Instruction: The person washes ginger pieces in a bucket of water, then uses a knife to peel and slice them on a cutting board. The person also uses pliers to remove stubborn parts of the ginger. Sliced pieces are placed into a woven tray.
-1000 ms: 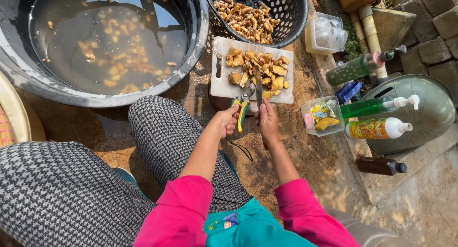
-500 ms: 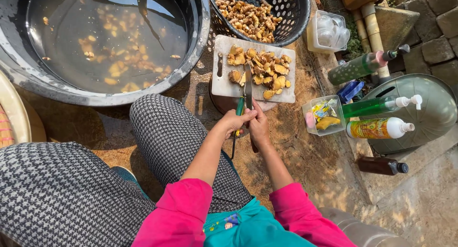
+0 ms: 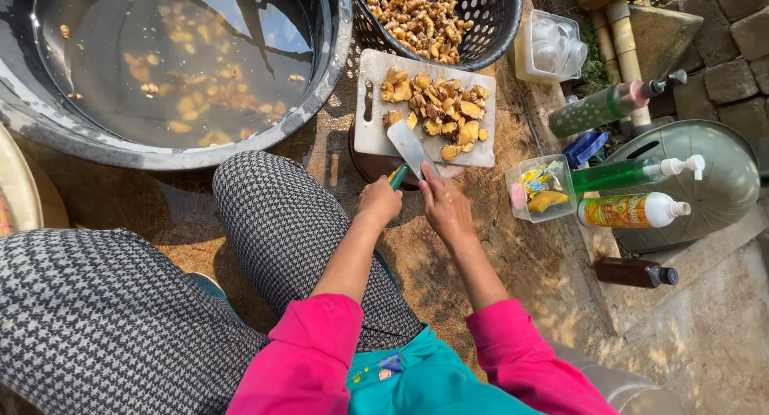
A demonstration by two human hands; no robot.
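Ginger pieces (image 3: 436, 102) lie heaped on the white cutting board (image 3: 370, 134), just beyond the fingertips of both hands, and most of the pile shows yellow cut faces, so a fair share looks sliced already. The left hand (image 3: 380, 202) is curled shut around the green handle of a knife (image 3: 410, 149), whose broad blade runs up and away from the knuckles onto the bare near part of the board. The right hand (image 3: 445, 208) sits just beside it, fingers drawn together and pointing at the board's near edge; what they press or pinch, if anything, I cannot tell, since the tips are hidden against the edge. Farther out past the board, a black perforated basket (image 3: 497, 22) holds a good many knobbly pieces that appear whole, so I judge plenty of cutting is left. Off to the left of the left hand, a large dark basin (image 3: 328, 70) of water has pale pieces sunk in it, seemingly soaking.
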